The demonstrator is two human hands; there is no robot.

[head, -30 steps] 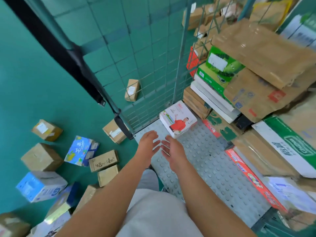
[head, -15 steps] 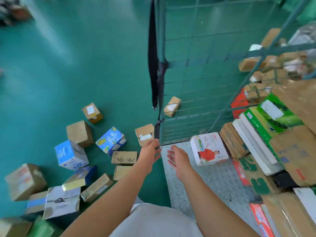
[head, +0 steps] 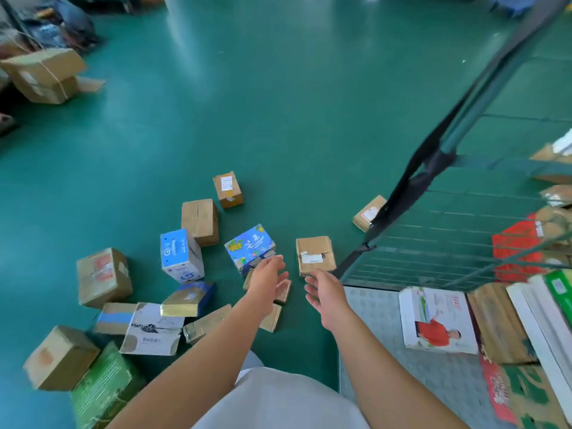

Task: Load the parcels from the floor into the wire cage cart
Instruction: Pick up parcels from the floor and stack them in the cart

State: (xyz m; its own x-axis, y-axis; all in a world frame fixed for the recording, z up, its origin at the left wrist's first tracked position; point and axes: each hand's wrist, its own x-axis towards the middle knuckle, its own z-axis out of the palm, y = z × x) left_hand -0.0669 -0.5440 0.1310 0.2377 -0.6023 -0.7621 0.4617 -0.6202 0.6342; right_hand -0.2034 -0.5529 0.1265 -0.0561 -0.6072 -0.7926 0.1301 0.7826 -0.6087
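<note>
Left hand (head: pixel 268 281) and right hand (head: pixel 328 297) extend released (fingers relaxed, holding nothing) above brown parcels (head: pixel 315 254) on the green floor (head: pixel 278 119), beside the wire cage cart (head: pixel 439 243).

Both bare arms reach forward, side by side. The left hand (head: pixel 268 281) and right hand (head: pixel 326 294) hang empty, fingers loosely spread.

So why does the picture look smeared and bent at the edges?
Head view: the wide lens bows the cage post; motion smears the far brown carton and the corner green box; ceiling light glares pale on the floor; centre parcels stay fairly sharp.
</note>
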